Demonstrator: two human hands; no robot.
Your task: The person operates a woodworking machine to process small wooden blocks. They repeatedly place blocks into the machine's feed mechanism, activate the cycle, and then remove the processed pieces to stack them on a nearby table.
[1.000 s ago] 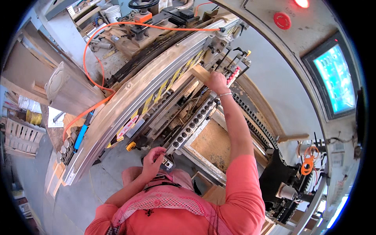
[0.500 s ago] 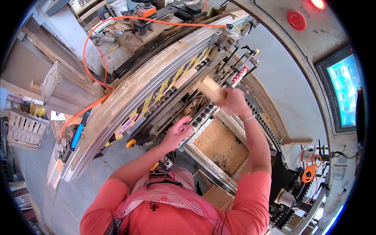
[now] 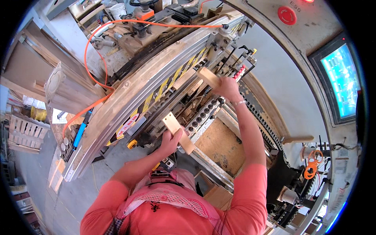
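Note:
My left hand (image 3: 171,141) is closed around a pale wooden block with small holes (image 3: 175,127) near its far end. It is held in the air at the near side of the machine, by a row of black round fittings (image 3: 202,115). Farther off and to the right, my right hand (image 3: 228,89) grips a second wooden block (image 3: 208,77), which points up and left over the machine bed. The fingers of that hand are partly hidden behind the wrist and block.
A long metal rail with yellow-black striping (image 3: 164,84) crosses on the left. An orange hose (image 3: 85,58) loops over it. Below my right forearm lies a sawdust-covered tray (image 3: 219,147). At right stand a lit screen (image 3: 340,82), a red stop button (image 3: 287,15) and orange scissors (image 3: 311,166).
My left hand was empty with spread fingers and now holds a wooden block. My right hand, still gripping its block, has moved slightly left and away from me.

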